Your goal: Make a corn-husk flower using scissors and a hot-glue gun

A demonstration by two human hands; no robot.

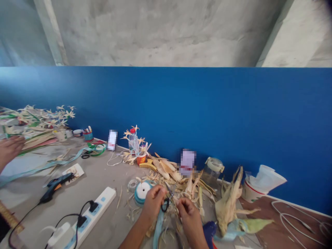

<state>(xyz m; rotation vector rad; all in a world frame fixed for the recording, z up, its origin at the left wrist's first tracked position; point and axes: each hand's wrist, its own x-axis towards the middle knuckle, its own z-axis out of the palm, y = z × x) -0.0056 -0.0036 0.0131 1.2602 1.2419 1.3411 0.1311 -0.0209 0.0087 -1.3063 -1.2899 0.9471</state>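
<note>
My left hand (153, 200) is closed in a pinch, thumb against fingers, above the middle of the table. Facing it, my right hand (189, 212) pinches as well. What the fingertips hold is too small to make out. Scissors with black handles (165, 206) show between the hands, close by my left fingertips; I cannot tell if they are held or lying there. A roll of teal ribbon (140, 200) with a white core lies left of my left hand, and a light blue ribbon strip (158, 230) runs below it. Dried corn husks (166, 167) and scraps are spread behind both hands.
A power strip (103, 204) and a black glue gun (55, 185) lie left. At far left is another person's hand (10, 148). Behind stand husk flowers (133, 141), a glass jar (212, 169) and a paper cup (252, 190). A blue partition (207, 110) closes the back.
</note>
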